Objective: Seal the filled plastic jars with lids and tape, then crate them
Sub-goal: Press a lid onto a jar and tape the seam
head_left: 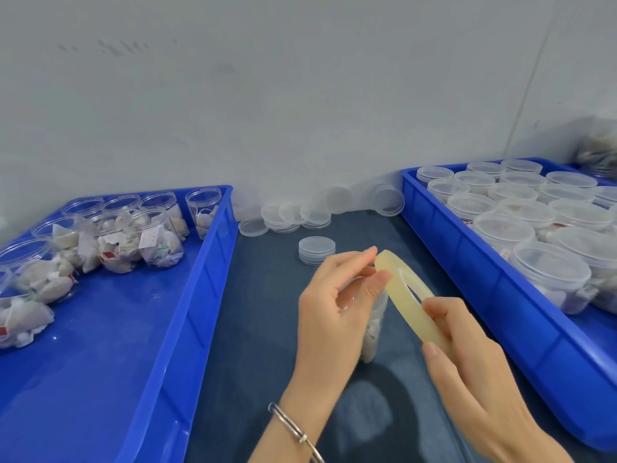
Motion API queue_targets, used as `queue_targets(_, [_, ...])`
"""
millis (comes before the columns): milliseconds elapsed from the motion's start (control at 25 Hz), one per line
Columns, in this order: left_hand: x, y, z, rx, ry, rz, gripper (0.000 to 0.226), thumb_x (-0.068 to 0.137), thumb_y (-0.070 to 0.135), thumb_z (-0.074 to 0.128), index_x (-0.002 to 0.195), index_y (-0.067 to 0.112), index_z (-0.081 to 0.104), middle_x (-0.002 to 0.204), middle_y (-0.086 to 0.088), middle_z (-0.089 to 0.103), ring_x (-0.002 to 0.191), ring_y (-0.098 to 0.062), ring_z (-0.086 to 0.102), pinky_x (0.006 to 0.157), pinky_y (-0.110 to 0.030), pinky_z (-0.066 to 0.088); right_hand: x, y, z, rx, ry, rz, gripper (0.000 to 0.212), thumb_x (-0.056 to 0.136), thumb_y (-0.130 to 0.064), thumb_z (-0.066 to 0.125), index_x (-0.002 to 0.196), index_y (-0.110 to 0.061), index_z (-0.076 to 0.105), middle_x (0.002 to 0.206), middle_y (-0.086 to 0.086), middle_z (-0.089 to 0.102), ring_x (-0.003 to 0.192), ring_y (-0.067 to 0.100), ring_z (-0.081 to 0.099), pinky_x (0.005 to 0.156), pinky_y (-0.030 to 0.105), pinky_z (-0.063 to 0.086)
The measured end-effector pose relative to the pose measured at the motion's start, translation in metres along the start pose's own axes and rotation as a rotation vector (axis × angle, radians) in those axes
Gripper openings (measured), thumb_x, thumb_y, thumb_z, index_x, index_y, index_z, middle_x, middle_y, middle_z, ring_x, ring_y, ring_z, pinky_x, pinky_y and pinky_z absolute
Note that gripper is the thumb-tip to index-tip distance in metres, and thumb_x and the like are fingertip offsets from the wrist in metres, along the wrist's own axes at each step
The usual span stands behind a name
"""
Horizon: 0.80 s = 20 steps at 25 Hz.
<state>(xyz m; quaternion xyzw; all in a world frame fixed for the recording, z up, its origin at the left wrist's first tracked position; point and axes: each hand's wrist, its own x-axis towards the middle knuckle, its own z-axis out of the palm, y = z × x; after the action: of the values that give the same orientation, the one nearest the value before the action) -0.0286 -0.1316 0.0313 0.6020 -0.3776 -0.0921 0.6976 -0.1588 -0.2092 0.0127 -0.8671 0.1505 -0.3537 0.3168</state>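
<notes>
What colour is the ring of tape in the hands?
The tape roll is pale, see-through yellowish, seen best in the head view.

A dark blue-grey worktop fills the lower middle of the frame. A pale grey wall stands behind it, across the whole top. The wall has some faint dark marks at the upper left. A thin silver bangle shows at the bottom middle.
</notes>
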Motion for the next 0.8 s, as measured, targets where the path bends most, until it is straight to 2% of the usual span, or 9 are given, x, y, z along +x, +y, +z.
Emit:
queue_targets(80, [0.001, 0.000, -0.002, -0.054, 0.018, -0.035, 0.023, 0.071, 0.034, 0.070, 0.091, 0.026, 0.076, 0.096, 0.006, 0.071, 0.093, -0.006, 0.067, 0.082, -0.020, 0.052, 0.000, 0.001, 0.003, -0.076, 0.050, -0.065, 0.018, 0.080, -0.041, 0.039, 0.098, -0.041, 0.041, 0.089, -0.008, 0.052, 0.077, 0.010, 0.045, 0.068, 0.009, 0.035])
queue_targets(160, [-0.001, -0.001, -0.002, -0.136, 0.048, -0.083, 0.020, 0.068, 0.030, 0.074, 0.084, 0.021, 0.079, 0.091, 0.001, 0.074, 0.087, -0.010, 0.069, 0.078, -0.018, 0.052, 0.001, 0.001, 0.006, -0.160, 0.082, -0.117, 0.015, 0.083, -0.037, 0.041, 0.098, -0.033, 0.042, 0.089, -0.003, 0.048, 0.075, 0.011, 0.042, 0.070, 0.013, 0.035])
queue_targets(280, [-0.001, -0.001, -0.005, -0.178, 0.062, -0.135, 0.015, 0.065, 0.027, 0.077, 0.077, 0.018, 0.079, 0.081, 0.000, 0.075, 0.076, -0.009, 0.071, 0.069, -0.013, 0.051, 0.001, 0.004, 0.006, -0.229, 0.094, -0.159, 0.016, 0.083, -0.032, 0.043, 0.097, -0.024, 0.045, 0.070, -0.001, 0.049, 0.070, 0.013, 0.039, 0.065, 0.020, 0.033])
queue_targets(320, [0.000, -0.002, -0.006, -0.180, 0.064, -0.162, 0.010, 0.067, 0.024, 0.077, 0.075, 0.018, 0.078, 0.077, 0.000, 0.075, 0.073, -0.009, 0.070, 0.066, -0.013, 0.051, 0.001, 0.005, 0.005, -0.262, 0.091, -0.184, 0.017, 0.082, -0.031, 0.044, 0.096, -0.021, 0.046, 0.062, -0.007, 0.047, 0.068, 0.014, 0.038, 0.064, 0.024, 0.035])
queue_targets(400, [0.002, -0.002, -0.008, -0.183, 0.063, -0.212, 0.005, 0.076, 0.015, 0.075, 0.072, 0.016, 0.077, 0.071, 0.000, 0.074, 0.065, -0.009, 0.068, 0.062, -0.014, 0.051, 0.001, 0.006, 0.004, -0.317, 0.068, -0.227, 0.016, 0.083, -0.031, 0.045, 0.095, -0.020, 0.045, 0.061, -0.017, 0.039, 0.058, 0.011, 0.035, 0.069, 0.032, 0.034])
queue_targets(520, [0.004, -0.002, -0.008, -0.043, 0.008, -0.195, 0.014, 0.089, 0.016, 0.063, 0.077, 0.013, 0.070, 0.065, 0.002, 0.068, 0.058, -0.005, 0.059, 0.060, -0.016, 0.049, 0.002, 0.007, 0.004, -0.398, 0.054, -0.236, 0.016, 0.084, -0.033, 0.044, 0.094, -0.020, 0.046, 0.062, -0.018, 0.034, 0.053, 0.004, 0.027, 0.075, 0.034, 0.030])
queue_targets(600, [0.003, -0.001, -0.008, 0.016, -0.050, -0.159, 0.019, 0.094, 0.020, 0.057, 0.079, 0.013, 0.066, 0.063, 0.006, 0.063, 0.057, -0.002, 0.053, 0.059, -0.015, 0.047, 0.002, 0.006, 0.005, -0.432, 0.060, -0.201, 0.018, 0.084, -0.033, 0.042, 0.096, -0.020, 0.045, 0.059, -0.016, 0.036, 0.057, 0.009, 0.030, 0.075, 0.032, 0.028])
queue_targets(720, [0.000, 0.002, -0.010, -0.008, -0.108, -0.106, 0.022, 0.095, 0.030, 0.054, 0.079, 0.017, 0.062, 0.068, 0.007, 0.064, 0.065, -0.004, 0.057, 0.070, -0.020, 0.050, 0.002, 0.007, 0.004, -0.415, 0.082, -0.125, 0.022, 0.086, -0.034, 0.040, 0.095, -0.016, 0.049, 0.054, -0.012, 0.041, 0.067, 0.016, 0.035, 0.074, 0.029, 0.025])
queue_targets(800, [-0.001, 0.002, -0.014, -0.097, -0.127, -0.109, 0.022, 0.091, 0.038, 0.053, 0.086, 0.018, 0.062, 0.082, 0.005, 0.068, 0.081, -0.010, 0.064, 0.082, -0.031, 0.054, 0.002, 0.007, 0.002, -0.393, 0.084, -0.093, 0.023, 0.087, -0.035, 0.040, 0.094, -0.015, 0.050, 0.054, -0.010, 0.043, 0.069, 0.017, 0.037, 0.074, 0.028, 0.025])
